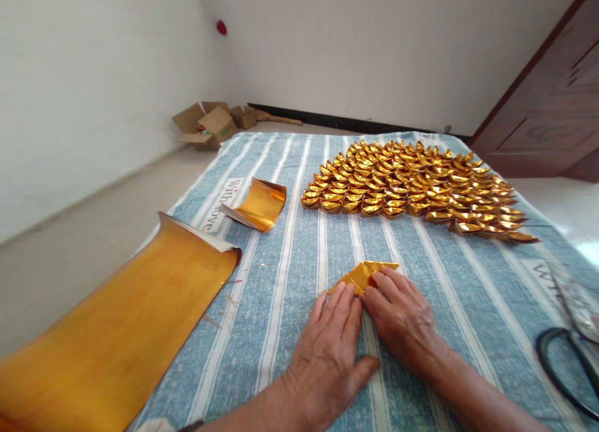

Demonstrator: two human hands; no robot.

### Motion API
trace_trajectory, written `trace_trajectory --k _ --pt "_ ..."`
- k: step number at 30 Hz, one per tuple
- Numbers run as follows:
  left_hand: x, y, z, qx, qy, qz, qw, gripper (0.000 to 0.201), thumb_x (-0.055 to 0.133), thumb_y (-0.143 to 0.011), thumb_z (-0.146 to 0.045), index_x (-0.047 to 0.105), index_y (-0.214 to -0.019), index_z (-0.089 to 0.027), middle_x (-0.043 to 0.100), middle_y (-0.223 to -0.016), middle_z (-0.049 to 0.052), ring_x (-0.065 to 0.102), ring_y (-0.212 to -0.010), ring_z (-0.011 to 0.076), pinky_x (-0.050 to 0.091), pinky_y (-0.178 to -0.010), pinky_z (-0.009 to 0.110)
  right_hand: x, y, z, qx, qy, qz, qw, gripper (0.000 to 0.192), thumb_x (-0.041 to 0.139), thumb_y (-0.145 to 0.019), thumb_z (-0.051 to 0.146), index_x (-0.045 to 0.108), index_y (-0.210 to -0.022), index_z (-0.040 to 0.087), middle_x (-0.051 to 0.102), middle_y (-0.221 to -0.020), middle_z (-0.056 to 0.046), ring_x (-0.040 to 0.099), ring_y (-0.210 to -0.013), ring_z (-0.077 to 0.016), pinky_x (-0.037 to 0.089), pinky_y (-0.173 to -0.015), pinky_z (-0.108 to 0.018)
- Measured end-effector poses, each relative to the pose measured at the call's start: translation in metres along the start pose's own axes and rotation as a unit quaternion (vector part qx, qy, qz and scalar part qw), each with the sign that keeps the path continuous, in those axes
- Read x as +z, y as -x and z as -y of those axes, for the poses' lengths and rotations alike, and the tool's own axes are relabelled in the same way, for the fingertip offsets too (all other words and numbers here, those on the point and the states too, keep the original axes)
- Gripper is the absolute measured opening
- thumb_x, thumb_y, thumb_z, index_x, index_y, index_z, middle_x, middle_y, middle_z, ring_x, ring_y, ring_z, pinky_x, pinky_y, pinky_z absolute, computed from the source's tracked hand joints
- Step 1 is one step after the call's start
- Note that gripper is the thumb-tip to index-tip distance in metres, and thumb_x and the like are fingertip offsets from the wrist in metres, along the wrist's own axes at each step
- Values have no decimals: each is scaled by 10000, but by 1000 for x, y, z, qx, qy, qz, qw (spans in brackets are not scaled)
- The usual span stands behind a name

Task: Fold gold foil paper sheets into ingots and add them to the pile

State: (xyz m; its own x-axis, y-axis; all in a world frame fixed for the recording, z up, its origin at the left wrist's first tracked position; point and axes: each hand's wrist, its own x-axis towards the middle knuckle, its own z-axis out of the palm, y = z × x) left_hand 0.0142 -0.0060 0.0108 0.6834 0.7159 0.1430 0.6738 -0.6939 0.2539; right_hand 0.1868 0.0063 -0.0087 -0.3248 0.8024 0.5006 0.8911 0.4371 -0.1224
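A folded piece of gold foil paper lies on the striped tablecloth in front of me. My left hand rests flat on the cloth, its fingers stretched out and their tips pressing the paper's near left edge. On the right side, my right hand bends its fingers over the paper, pressing along the near edge and the right part. The fingertips hide some of the fold. Beyond both hands, rows of folded gold paper ingots stand close together.
A small curled stack of gold sheets lies left of centre. A large gold sheet stack spans the left table edge. Black-handled scissors lie at the right on the blue striped cloth. Cardboard boxes sit on the floor behind.
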Motion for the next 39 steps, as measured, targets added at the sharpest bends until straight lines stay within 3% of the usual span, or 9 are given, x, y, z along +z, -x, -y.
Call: trace_trajectory --k 27,39 --pt "-3 -1 2 -1 14 9 1000 616 583 -834 -350 407 -1366 -93 409 -1455 207 300 -1395 330 348 -1082 554 -1 3 -2 -24 19 34 999 198 443 -915 151 638 -949 140 624 -967 -131 538 -1072 -306 499 -842 -442" --pt "-4 -2 1 -6 11 26 1000 624 596 -822 -361 425 -1345 -66 413 -1446 228 310 -1386 349 360 -1067 575 1 5 -3 -28 31 29 999 215 426 -925 150 641 -941 144 629 -984 -136 543 -1084 -309 497 -835 -439"
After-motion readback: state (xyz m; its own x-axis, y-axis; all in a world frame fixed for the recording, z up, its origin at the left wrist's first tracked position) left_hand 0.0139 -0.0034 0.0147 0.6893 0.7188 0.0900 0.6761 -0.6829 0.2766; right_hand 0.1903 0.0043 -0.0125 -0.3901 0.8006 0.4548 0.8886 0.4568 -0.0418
